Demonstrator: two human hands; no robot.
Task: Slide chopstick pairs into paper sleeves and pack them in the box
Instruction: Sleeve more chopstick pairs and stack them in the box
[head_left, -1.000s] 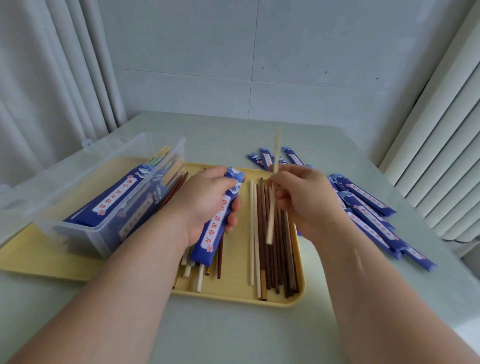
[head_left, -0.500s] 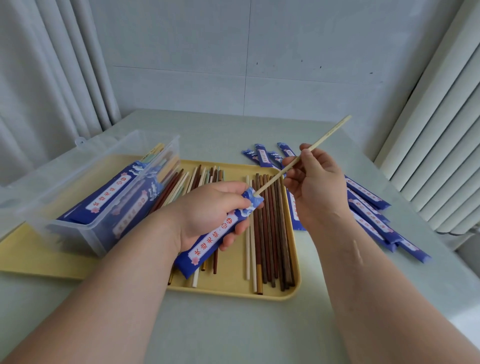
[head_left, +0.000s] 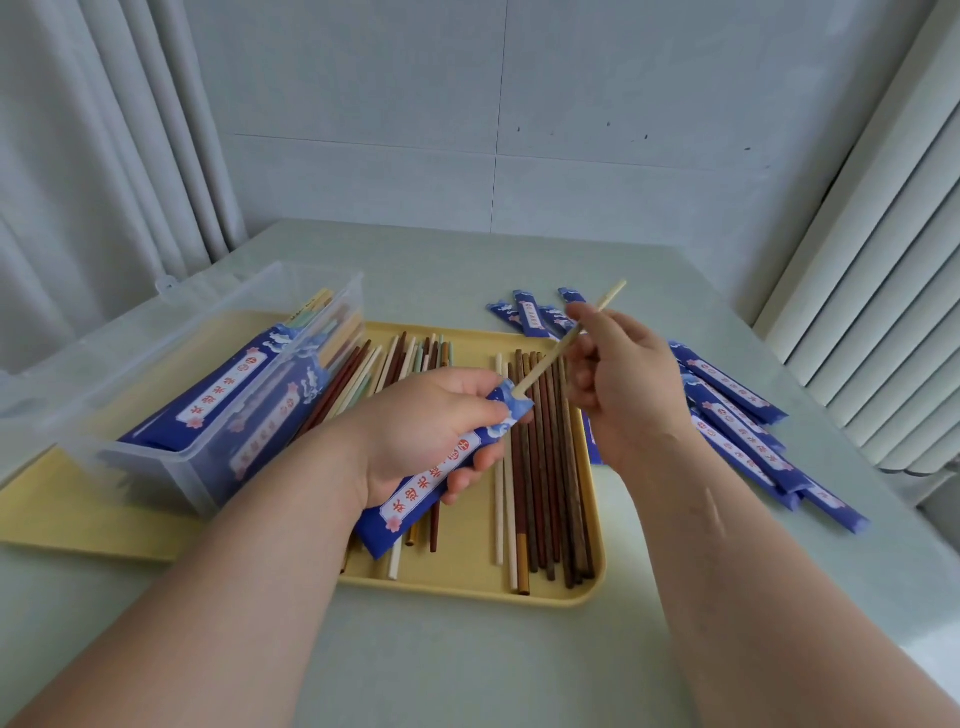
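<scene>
While the left hand (head_left: 421, 431) grips a sleeve (head_left: 441, 475), the right hand (head_left: 621, 384) pinches a chopstick (head_left: 563, 345).

- A pale grey-green smooth table (head_left: 493, 665) carried everything.
- A flat yellow plastic tray (head_left: 457, 571) lay on it.
- Loose blue paper sleeves (head_left: 727, 376) lay just right of the tray.

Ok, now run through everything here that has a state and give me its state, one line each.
Left hand, grips the blue sleeve.
Right hand, pinches the pale chopstick.
Blue sleeve, tilted, chopstick tip at its mouth.
Pale chopstick, slanted, almost all outside the sleeve.
Clear box, open, holds sleeved pairs.
Yellow tray, holds loose chopsticks.
Spare sleeves, loose on the table.
</scene>
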